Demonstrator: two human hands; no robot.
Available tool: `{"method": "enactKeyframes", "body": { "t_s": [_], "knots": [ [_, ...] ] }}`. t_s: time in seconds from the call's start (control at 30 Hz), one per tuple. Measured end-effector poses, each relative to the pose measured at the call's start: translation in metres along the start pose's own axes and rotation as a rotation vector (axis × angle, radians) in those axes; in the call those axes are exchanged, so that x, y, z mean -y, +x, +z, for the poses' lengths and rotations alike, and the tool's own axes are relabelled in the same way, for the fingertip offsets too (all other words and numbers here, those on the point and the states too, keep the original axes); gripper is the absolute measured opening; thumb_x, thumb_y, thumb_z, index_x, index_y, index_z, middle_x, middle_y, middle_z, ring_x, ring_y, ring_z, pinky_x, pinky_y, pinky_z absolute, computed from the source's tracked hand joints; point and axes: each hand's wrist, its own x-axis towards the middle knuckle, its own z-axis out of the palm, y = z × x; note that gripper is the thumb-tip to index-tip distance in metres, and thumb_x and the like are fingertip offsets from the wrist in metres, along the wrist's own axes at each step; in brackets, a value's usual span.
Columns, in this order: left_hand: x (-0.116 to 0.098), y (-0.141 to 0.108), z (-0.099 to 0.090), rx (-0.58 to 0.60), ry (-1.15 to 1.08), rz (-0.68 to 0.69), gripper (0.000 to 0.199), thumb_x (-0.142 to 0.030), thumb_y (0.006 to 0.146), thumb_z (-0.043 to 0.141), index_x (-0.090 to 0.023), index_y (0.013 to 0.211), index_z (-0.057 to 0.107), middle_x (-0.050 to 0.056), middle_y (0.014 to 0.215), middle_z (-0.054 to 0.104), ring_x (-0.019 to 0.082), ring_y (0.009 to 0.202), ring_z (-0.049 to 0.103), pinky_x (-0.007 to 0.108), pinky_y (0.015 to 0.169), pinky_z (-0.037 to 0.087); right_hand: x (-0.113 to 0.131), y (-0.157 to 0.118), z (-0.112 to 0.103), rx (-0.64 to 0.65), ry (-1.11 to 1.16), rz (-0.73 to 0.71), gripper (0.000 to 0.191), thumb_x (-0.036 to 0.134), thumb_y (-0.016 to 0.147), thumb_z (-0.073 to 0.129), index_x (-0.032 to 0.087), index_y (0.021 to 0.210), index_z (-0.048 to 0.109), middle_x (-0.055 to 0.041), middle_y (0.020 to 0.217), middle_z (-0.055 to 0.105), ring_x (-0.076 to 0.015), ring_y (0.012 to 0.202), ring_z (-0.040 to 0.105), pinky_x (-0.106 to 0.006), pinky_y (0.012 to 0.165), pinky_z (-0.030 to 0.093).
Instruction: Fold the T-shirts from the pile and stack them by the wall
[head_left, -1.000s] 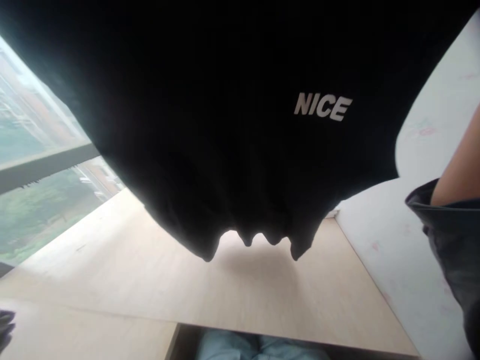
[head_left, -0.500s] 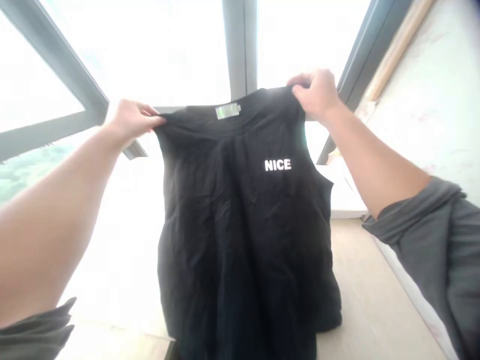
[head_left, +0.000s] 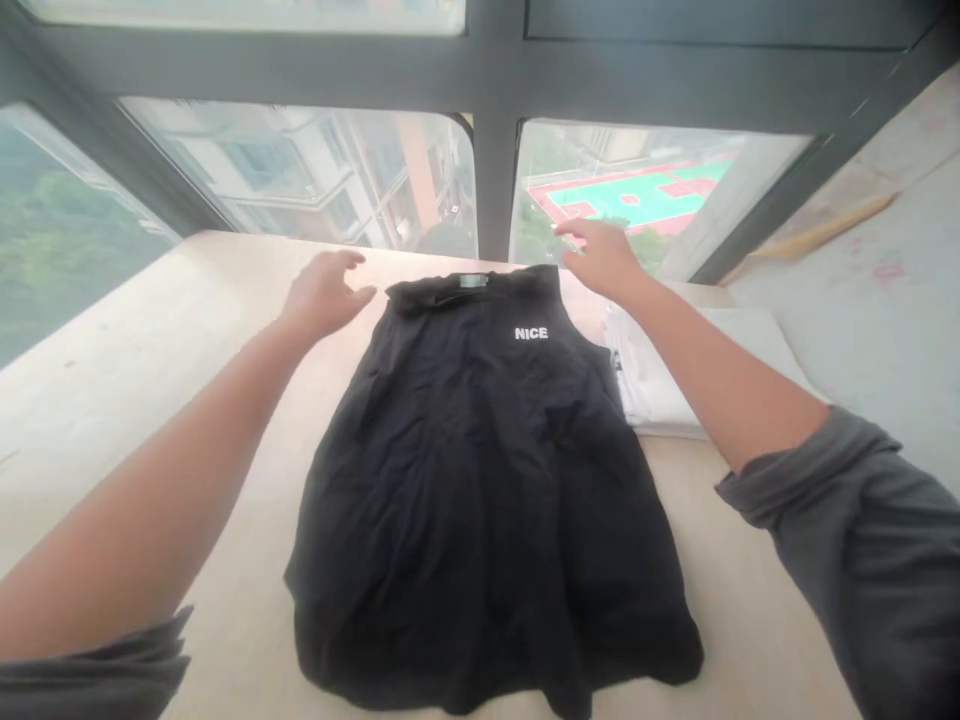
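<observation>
A black sleeveless top (head_left: 480, 480) lies spread out on a pale wooden surface (head_left: 247, 480), its collar toward the window and its hem toward me. White letters reading NICE (head_left: 531, 333) show on its upper right, and a small label (head_left: 473, 281) is inside the collar. Just left of the left shoulder is my left hand (head_left: 326, 292), fingers apart and holding nothing. My right hand (head_left: 596, 255) hovers just beyond the right shoulder, also empty, with thumb and fingers parted. Soft wrinkles run down the fabric.
White folded fabric (head_left: 705, 370) lies right of the top, partly behind my right forearm. Grey window frames (head_left: 493, 180) rise at the far edge, with buildings and a sports court outside. A pale wall (head_left: 885, 290) stands at the right.
The black top, held up by its shoulders before, now lies flat on the surface. Both hands have let go and opened. The view has tilted down.
</observation>
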Motion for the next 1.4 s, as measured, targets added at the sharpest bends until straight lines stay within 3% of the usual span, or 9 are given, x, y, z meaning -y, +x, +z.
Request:
{"method": "enactKeyframes", "body": {
  "t_s": [0.07,0.23,0.4,0.53,0.63,0.83,1.1,1.27,1.4],
  "knots": [
    [-0.002,-0.041,0.01,0.049,0.036,0.065,0.046,-0.042,0.086,0.054,-0.005,0.114,0.061,0.011,0.118,0.067,0.015,0.086,0.066,0.031,0.087,0.048,0.003,-0.04,-0.004,0.003,0.015,0.003,0.034,0.014,0.087,0.053,0.009,0.119,0.065,-0.0103,0.124,0.066,-0.0212,0.111,0.062,-0.038,0.094,0.052],
    [0.007,-0.2,0.023,0.216,-0.013,0.082,0.03,-0.047,0.091,0.05,-0.022,0.1,0.065,0.001,0.092,0.068,0.016,0.075,0.065,0.027,0.066,0.049,0.012,-0.202,-0.024,-0.009,0.129,0.125,0.025,0.024,0.093,0.053,0.021,0.111,0.07,-0.0038,0.108,0.074,-0.0183,0.094,0.071,-0.034,0.09,0.057],
    [0.031,-0.344,0.022,0.032,0.019,0.016,0.026,-0.046,0.094,0.048,-0.023,0.095,0.061,0.003,0.092,0.066,0.015,0.072,0.064,0.026,0.064,0.05,0.017,-0.367,-0.036,0.125,0.059,0.258,0.031,0.026,0.095,0.049,0.026,0.123,0.064,-0.0029,0.114,0.072,-0.0166,0.089,0.072,-0.031,0.081,0.06],
    [0.026,-0.404,0.022,-0.169,0.119,-0.042,0.028,-0.042,0.095,0.047,-0.02,0.107,0.061,0.01,0.109,0.065,0.018,0.07,0.062,0.034,0.071,0.053,0.033,-0.442,-0.041,0.165,-0.002,0.183,0.049,0.027,0.095,0.05,0.024,0.143,0.047,-0.0086,0.143,0.055,-0.0242,0.125,0.059,-0.042,0.102,0.054],
    [0.001,-0.42,0.033,-0.233,0.088,-0.057,0.034,-0.039,0.094,0.05,-0.017,0.118,0.057,0.016,0.117,0.062,0.025,0.084,0.065,0.041,0.08,0.055,0.046,-0.463,-0.037,0.164,-0.072,0.082,0.054,0.026,0.093,0.053,0.021,0.146,0.044,-0.0106,0.151,0.045,-0.0278,0.138,0.046,-0.047,0.109,0.048],
    [-0.042,-0.399,0.066,-0.204,0.158,0.044,0.04,-0.039,0.092,0.055,-0.018,0.126,0.058,0.016,0.138,0.057,0.032,0.114,0.063,0.044,0.093,0.053,0.045,-0.439,-0.014,0.113,-0.224,0.037,0.03,0.022,0.096,0.05,0.021,0.121,0.066,-0.008,0.131,0.064,-0.0263,0.119,0.062,-0.048,0.102,0.052],
    [-0.023,-0.361,0.045,0.052,0.182,-0.009,0.048,-0.011,0.086,0.043,-0.018,0.131,0.056,0.011,0.135,0.06,0.025,0.11,0.065,0.035,0.09,0.053,0.042,-0.411,-0.033,0.092,-0.103,-0.025,0.032,0.014,0.092,0.046,0.023,0.112,0.069,-0.0077,0.126,0.066,-0.0248,0.116,0.063,-0.046,0.1,0.055],
    [-0.01,-0.369,0.041,-0.044,0.151,-0.221,0.037,-0.016,0.086,0.045,-0.016,0.119,0.06,0.013,0.128,0.059,0.026,0.109,0.064,0.032,0.078,0.054,0.049,-0.435,-0.031,0.236,-0.181,-0.042,0.059,0.003,0.078,0.043,0.023,0.13,0.062,-0.0085,0.132,0.062,-0.0261,0.12,0.059,-0.049,0.102,0.053],
    [-0.008,-0.38,0.045,-0.093,0.042,-0.295,0.031,-0.019,0.086,0.045,-0.016,0.113,0.059,0.013,0.115,0.065,0.027,0.106,0.064,0.037,0.085,0.052,0.05,-0.438,-0.021,0.194,-0.251,-0.016,0.047,0.006,0.083,0.045,0.023,0.121,0.068,-0.0088,0.126,0.065,-0.0276,0.116,0.061,-0.049,0.099,0.053]
  ]
}}
